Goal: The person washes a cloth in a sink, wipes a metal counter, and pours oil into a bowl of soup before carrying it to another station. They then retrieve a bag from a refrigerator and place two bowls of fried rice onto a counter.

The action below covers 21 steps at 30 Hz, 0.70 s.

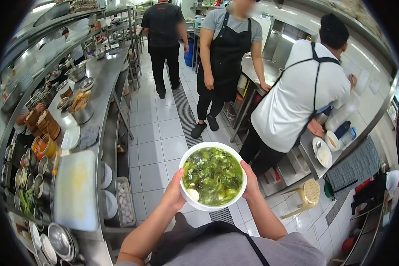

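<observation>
A white bowl (188, 156) full of green leafy soup (213, 177) is held out in front of my body, above the tiled floor. My left hand (176, 189) grips its left side, thumb up along the outer wall near the rim. On the opposite side my right hand (250, 181) clasps the bowl the same way. The fingers of both hands are partly hidden beneath the bowl. A pale round piece shows in the soup at the lower left.
A steel counter (108, 73) on the left carries a cutting board (76, 190), pots and bowls. An egg tray (125, 201) sits below. Three people stand ahead, one in a white shirt (292, 88) at the right counter. A yellow stool (309, 195) stands at right. A drain grate (186, 113) runs along the floor.
</observation>
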Available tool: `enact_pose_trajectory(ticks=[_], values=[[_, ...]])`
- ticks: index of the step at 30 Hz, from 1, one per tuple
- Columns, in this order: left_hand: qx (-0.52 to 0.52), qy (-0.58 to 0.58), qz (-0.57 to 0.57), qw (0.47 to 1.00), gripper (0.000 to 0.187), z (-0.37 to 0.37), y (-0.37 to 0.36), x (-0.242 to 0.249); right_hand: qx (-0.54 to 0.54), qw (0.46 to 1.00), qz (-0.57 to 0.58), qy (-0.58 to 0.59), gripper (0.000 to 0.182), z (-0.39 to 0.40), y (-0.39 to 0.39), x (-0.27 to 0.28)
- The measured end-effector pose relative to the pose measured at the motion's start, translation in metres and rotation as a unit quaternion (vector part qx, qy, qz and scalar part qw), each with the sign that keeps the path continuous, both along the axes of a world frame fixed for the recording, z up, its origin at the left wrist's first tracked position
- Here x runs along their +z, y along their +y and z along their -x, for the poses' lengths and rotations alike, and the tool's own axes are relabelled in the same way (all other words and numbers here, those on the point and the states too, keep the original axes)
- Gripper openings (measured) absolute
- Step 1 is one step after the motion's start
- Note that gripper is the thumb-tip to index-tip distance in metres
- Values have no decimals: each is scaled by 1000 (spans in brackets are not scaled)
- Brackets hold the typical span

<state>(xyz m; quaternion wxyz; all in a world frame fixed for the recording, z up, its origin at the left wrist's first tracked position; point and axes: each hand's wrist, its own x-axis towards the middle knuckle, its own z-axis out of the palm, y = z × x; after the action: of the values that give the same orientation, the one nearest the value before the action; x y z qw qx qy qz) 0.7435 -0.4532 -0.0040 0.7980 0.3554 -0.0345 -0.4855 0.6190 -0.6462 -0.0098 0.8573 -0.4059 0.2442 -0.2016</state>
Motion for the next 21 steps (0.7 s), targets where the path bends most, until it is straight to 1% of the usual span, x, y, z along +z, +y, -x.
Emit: enact_pose_trajectory(ticks=[2,5,7,10,14,15,17,19,21], values=[[-15,-18,-38,999,56,-42,-24,5,-8,1000,-13,0,43,-36,-15,7],[-52,-24,-35,998,57,-104,-65,21,-49,999,0,-4,43,-90,-53,8],[-77,-28,-29,996,57,-140,-96,18,-66,998,1,13,43,-120,-76,14],[-89,-30,-30,995,58,-197,-147,14,-94,995,8,14,43,-166,-115,15],[-105,-6,-22,994,58,-247,-213,4,-102,993,11,50,43,-217,-180,16],[-110,-5,-20,994,58,-262,-231,7,-105,993,7,48,43,-230,-199,15],[-125,-19,-32,992,58,-293,-272,5,-93,995,21,5,41,-258,-236,11],[-111,-26,0,993,60,-317,-311,0,-127,992,16,7,36,-286,-273,10],[-131,-13,-5,991,60,-341,-349,4,-138,990,20,5,35,-307,-316,-5]])
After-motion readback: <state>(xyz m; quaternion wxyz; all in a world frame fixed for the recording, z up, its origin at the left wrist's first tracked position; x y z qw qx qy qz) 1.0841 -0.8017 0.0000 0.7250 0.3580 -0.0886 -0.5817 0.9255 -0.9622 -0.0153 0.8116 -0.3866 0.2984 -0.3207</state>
